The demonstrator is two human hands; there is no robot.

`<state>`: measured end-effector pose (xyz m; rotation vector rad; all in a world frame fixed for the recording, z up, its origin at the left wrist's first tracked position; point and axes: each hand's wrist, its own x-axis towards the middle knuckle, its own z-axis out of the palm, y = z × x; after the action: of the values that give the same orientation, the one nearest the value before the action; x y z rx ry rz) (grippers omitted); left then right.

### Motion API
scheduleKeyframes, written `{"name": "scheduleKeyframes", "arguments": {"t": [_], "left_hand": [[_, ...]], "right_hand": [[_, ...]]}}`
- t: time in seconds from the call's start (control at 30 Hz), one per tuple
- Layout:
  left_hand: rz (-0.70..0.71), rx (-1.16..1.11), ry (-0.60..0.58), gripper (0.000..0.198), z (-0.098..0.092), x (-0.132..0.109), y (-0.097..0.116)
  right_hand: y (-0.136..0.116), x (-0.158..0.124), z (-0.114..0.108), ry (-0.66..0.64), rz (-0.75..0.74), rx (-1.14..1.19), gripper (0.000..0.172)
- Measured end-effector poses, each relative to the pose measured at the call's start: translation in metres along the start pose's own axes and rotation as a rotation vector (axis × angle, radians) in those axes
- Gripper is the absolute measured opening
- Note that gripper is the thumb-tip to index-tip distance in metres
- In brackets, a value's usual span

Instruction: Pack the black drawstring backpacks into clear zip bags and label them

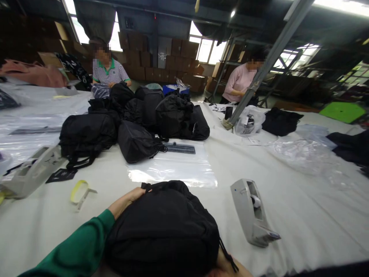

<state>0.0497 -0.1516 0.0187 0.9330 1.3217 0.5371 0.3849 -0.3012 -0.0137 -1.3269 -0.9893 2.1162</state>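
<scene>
A soft black bag (164,227) with a dark drawcord at its lower right fills the near middle of the table, held between both my hands. My left hand (136,195), below a green sleeve, grips the bag's upper left edge, with its fingertips hidden behind the fabric. At the lower right side, my right hand (223,264) holds the bag near the hanging cord; its fingers are partly covered by the bag and cut off by the frame. Beyond the bag lies a flat clear plastic bag (173,171) with a dark printed strip.
A grey tape dispenser (250,211) stands to the right, another dispenser (31,171) to the left. Near the latter are a yellow tape loop (80,191) and a black tag (61,175). Black bags (138,119) are heaped ahead. Two people work across the table beside a metal post (259,75).
</scene>
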Motion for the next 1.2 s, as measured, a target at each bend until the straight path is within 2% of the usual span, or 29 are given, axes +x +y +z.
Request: {"name": "scheduleKeyframes", "arguments": {"t": [0.07, 0.13, 0.2, 0.27, 0.33, 0.4, 0.47, 0.5, 0.57, 0.63, 0.7, 0.83, 0.93, 1.1, 1.2], "left_hand": [[0.002, 0.046, 0.013, 0.05, -0.004, 0.006, -0.005], [0.028, 0.108, 0.053, 0.054, -0.01, 0.011, -0.004], [0.089, 0.184, 0.128, 0.058, -0.019, 0.01, 0.003], [0.181, 0.239, 0.204, 0.059, -0.028, 0.003, 0.014], [0.284, 0.287, 0.156, 0.054, -0.033, -0.012, 0.029], [0.383, 0.39, -0.032, 0.047, -0.032, -0.027, 0.043], [0.472, 0.534, -0.202, 0.041, -0.026, -0.037, 0.054], [0.509, 0.595, -0.236, 0.037, -0.022, -0.039, 0.058], [0.554, 0.651, -0.22, 0.031, -0.014, -0.033, 0.064], [0.57, 0.646, -0.194, 0.03, -0.01, -0.019, 0.068], [0.556, 0.626, -0.22, 0.033, -0.008, -0.004, 0.069], [0.473, 0.621, -0.413, 0.043, -0.004, 0.023, 0.061], [0.42, 0.603, -0.492, 0.048, 0.007, 0.039, 0.049], [0.384, 0.569, -0.519, 0.039, 0.026, 0.056, 0.032], [0.376, 0.571, -0.491, 0.036, 0.028, 0.057, 0.033]], "right_hand": [[-0.009, -0.005, -0.021, 0.073, 0.122, 0.033, 0.051], [-0.032, -0.009, -0.047, 0.308, 0.144, -0.012, 0.042], [-0.068, -0.009, -0.068, 0.598, -0.03, -0.18, 0.033], [-0.111, -0.006, -0.071, 0.701, -0.292, -0.396, 0.038], [-0.154, 0.0, -0.053, 0.661, -0.511, -0.666, 0.039], [-0.189, 0.01, -0.019, 0.626, -0.804, -0.953, 0.039], [-0.21, 0.025, 0.018, 0.43, -1.015, -1.167, 0.044], [-0.216, 0.035, 0.032, 0.287, -1.05, -1.238, 0.047], [-0.217, 0.061, 0.05, 0.028, -1.008, -1.335, 0.04], [-0.209, 0.088, 0.05, -0.087, -0.926, -1.413, 0.023], [-0.197, 0.108, 0.039, -0.084, -0.878, -1.477, 0.022], [-0.169, 0.122, 0.005, -0.041, -0.842, -1.48, 0.021], [-0.143, 0.12, -0.014, 0.072, -0.791, -1.385, 0.021], [-0.117, 0.133, -0.027, 0.498, -0.678, -1.212, 0.03], [-0.116, 0.142, -0.029, 0.521, -0.62, -1.144, 0.024]]}}
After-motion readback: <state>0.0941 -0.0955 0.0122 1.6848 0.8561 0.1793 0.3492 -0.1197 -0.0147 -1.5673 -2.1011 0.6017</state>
